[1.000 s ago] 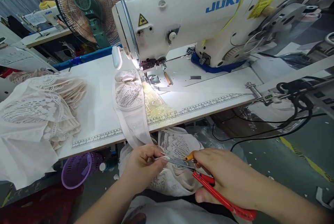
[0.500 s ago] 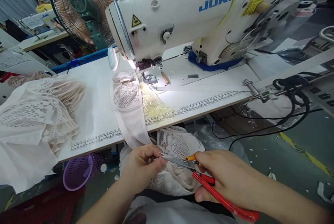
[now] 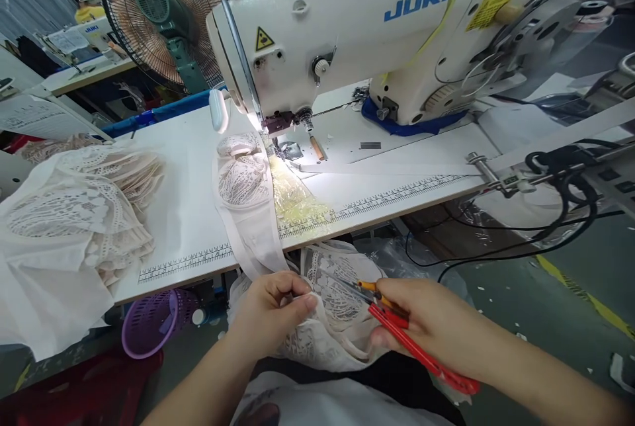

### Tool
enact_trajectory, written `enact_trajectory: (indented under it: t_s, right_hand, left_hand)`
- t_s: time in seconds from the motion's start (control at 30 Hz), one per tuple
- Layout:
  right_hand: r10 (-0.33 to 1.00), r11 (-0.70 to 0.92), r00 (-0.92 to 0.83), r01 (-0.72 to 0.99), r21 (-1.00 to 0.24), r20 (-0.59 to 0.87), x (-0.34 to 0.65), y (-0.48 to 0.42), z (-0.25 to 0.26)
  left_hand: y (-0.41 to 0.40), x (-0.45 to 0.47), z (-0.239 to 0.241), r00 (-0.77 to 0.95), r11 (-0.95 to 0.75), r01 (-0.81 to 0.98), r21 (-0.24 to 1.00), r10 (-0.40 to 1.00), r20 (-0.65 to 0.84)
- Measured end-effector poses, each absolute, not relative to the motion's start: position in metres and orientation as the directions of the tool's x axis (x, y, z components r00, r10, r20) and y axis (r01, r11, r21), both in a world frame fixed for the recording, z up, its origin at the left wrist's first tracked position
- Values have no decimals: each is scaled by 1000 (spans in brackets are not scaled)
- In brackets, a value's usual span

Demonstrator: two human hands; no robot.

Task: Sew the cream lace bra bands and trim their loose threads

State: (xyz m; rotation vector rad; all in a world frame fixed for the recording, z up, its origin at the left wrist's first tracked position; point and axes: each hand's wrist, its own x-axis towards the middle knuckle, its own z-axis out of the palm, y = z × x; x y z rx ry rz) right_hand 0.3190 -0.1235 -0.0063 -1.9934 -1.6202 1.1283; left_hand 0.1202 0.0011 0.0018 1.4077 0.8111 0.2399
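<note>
The scissors [image 3: 417, 346] have drawn back, gripped by right fingers [image 3: 397, 290]; left fingers [image 3: 297, 310] pinch fabric [image 3: 325, 343] near the table [image 3: 186, 217].

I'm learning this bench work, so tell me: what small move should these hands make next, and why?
Probably slide the left hand a little along the edge to check it: that hand pinches the edge of the white lace garment, while the red-handled scissors in the right hand point toward it but appear clear of its fingertips.
</note>
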Motion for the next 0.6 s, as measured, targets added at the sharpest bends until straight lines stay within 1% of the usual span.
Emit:
enact_trajectory:
  t_s: [0.07, 0.13, 0.17, 0.23, 0.3, 0.33, 0.43, 0.5, 0.6]
  right_hand:
    - [952, -290, 66, 499, -817, -299, 313, -121, -5]
    - [975, -221, 63, 309, -925, -212, 299, -118, -6]
    - [982, -186, 67, 232, -955, -175, 291, -116, -8]
    - [986, -151, 96, 132, -980, -139, 274, -111, -13]
    - [979, -153, 150, 80, -985, -140, 260, -106, -19]
    - [974, -160, 171, 62, -985, -147, 255, -104, -22]
    - [969, -172, 184, 26, -985, -164, 251, -101, -26]
    - [970, -172, 176, 6, -985, -168, 252, -101, -27]
    - [975, -159, 153, -33, -987, -162, 253, -102, -28]
  left_hand:
    - [1, 121, 2, 714, 190, 303, 934, 604, -354]
    - [1, 122, 0, 716, 214, 281, 936, 603, -353]
    - [1, 122, -2, 717, 234, 263, 936, 602, -352]
    - [0, 122, -4, 730, 259, 228, 939, 592, -341]
    - [0, 120, -6, 739, 244, 186, 952, 604, -300]
    - [0, 118, -6, 738, 214, 154, 965, 624, -256]
    - [1, 111, -4, 731, 72, 60, 996, 676, -93]
    - [3, 107, -2, 762, -31, 54, 998, 647, -21]
    - [5, 105, -1, 804, -132, 87, 987, 594, 9]
